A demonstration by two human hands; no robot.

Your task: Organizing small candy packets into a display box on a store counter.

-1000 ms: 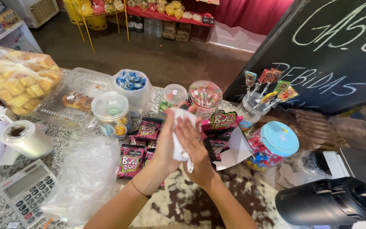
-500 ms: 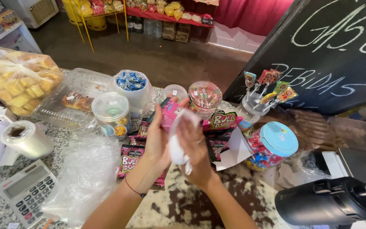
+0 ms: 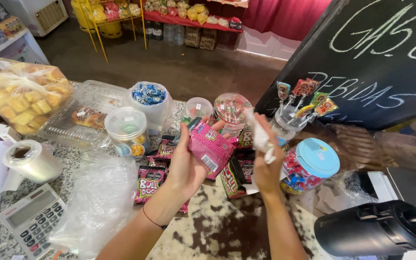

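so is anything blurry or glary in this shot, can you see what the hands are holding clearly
Head view: even, soft indoor light, no harsh shadows. The left hand holds a pink candy packet, fairly sharp; the right hand grips a white cloth, slightly motion-smeared. Mild glare on the plastic wrap roll and the jar lids. Wide-angle bending shows toward the edges.

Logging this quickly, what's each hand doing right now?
Left hand: holding a pink packet.
Right hand: closed on a white cloth.
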